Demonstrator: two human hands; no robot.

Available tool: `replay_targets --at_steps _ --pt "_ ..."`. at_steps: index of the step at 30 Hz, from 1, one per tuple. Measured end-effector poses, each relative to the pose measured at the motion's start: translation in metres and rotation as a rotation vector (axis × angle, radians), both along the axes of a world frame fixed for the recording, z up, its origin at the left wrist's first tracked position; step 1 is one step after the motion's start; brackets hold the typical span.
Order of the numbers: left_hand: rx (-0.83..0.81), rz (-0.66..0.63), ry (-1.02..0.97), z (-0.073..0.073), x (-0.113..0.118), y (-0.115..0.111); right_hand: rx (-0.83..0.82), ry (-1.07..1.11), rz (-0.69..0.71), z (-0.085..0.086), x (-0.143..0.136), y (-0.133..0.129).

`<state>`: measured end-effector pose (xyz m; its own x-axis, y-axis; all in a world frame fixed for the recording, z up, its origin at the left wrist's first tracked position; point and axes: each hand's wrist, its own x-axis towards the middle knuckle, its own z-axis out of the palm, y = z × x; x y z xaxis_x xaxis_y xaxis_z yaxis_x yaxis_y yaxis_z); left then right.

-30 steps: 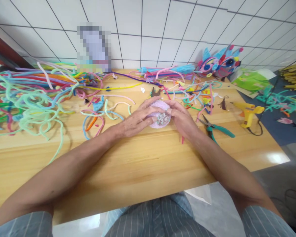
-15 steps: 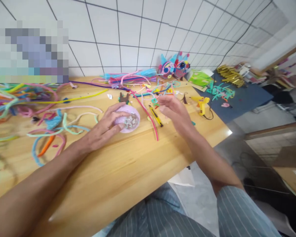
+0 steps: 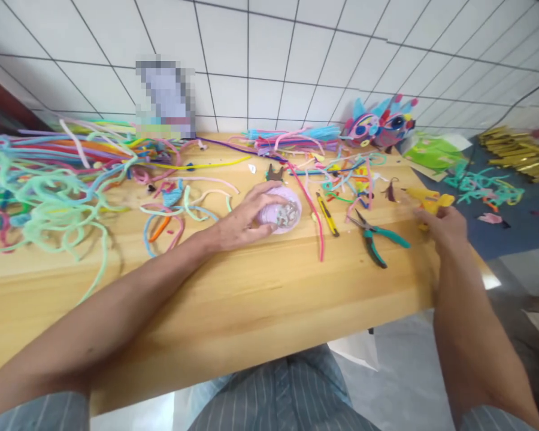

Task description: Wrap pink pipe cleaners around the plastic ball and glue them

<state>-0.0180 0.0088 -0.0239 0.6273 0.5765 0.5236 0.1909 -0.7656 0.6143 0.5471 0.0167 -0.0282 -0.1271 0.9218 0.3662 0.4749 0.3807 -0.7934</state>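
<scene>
Left hand: the left hand (image 3: 240, 221) is curling around a lilac pipe-cleaner ball (image 3: 282, 209), fingers closed over its far side and thumb under it, pinning it on the table (image 3: 233, 293) so that the silvery open end is facing the wearer.
Ball: it is sitting right under the left fingertips, touching the table, with a long pink pipe cleaner (image 3: 312, 212) lying just beyond it.
Right hand: the right hand (image 3: 444, 230) is reaching out to the table's right edge and closing on the yellow glue gun (image 3: 429, 200); the fingers are hidden behind the knuckles, so I cannot tell how firm the grip is.
Between the hands: teal-handled pliers (image 3: 377, 236) and a yellow utility knife (image 3: 327, 214) are lying flat, near the ball.
Beyond the left hand: loose pipe cleaners (image 3: 49, 179) are sprawling in a heap, well apart.
Beyond the right hand: a colourful pipe-cleaner mask (image 3: 379, 126) is leaning at the tiled wall.
</scene>
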Motion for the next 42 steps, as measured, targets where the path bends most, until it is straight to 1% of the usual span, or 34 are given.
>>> replay_targets --at_steps 1,3,5,7,9,10,12,15,17,19,22,27,30,36,42 --pt "-0.002 0.003 0.006 0.000 0.000 0.001 0.007 -0.012 -0.039 0.002 0.000 0.003" --pt "-0.020 0.010 0.015 -0.001 0.001 0.001 0.014 -0.023 -0.214 0.006 -0.004 0.008" --pt "-0.037 0.019 0.016 -0.001 0.002 0.000 -0.019 -0.018 -0.341 0.013 -0.013 0.010" --pt "-0.041 0.029 0.009 -0.001 0.002 -0.001 -0.049 0.026 -0.381 0.023 -0.032 0.008" --pt "-0.039 0.032 0.004 -0.002 0.003 -0.001 -0.071 0.060 -0.343 0.037 -0.063 -0.001" --pt "-0.040 0.030 0.002 -0.002 0.003 -0.001 -0.097 0.083 -0.297 0.045 -0.083 -0.009" --pt "-0.037 0.028 -0.005 -0.003 0.003 -0.002 -0.173 0.069 -0.163 0.064 -0.127 -0.027" --pt "-0.012 0.030 -0.013 -0.004 0.004 -0.002 -0.191 0.013 0.017 0.088 -0.189 -0.054" --pt "-0.005 0.035 -0.015 -0.005 0.004 -0.003 -0.161 -0.089 0.125 0.096 -0.218 -0.064" --pt "-0.025 0.043 -0.012 -0.005 0.005 -0.004 -0.115 -0.205 0.215 0.098 -0.236 -0.068" --pt "-0.051 0.054 0.003 -0.004 0.005 -0.005 -0.055 -0.292 0.286 0.096 -0.247 -0.067" --pt "-0.005 0.061 -0.017 -0.006 0.005 -0.004 -0.069 -0.302 0.258 0.088 -0.247 -0.064" --pt "0.018 0.047 -0.036 -0.008 0.004 -0.003 -0.066 -0.322 0.273 0.085 -0.245 -0.065" --pt "0.119 0.049 -0.052 -0.010 0.006 -0.001 -0.017 -0.379 0.291 0.076 -0.246 -0.063" --pt "0.131 0.049 -0.045 -0.010 0.007 -0.001 0.024 -0.374 0.290 0.070 -0.249 -0.062"
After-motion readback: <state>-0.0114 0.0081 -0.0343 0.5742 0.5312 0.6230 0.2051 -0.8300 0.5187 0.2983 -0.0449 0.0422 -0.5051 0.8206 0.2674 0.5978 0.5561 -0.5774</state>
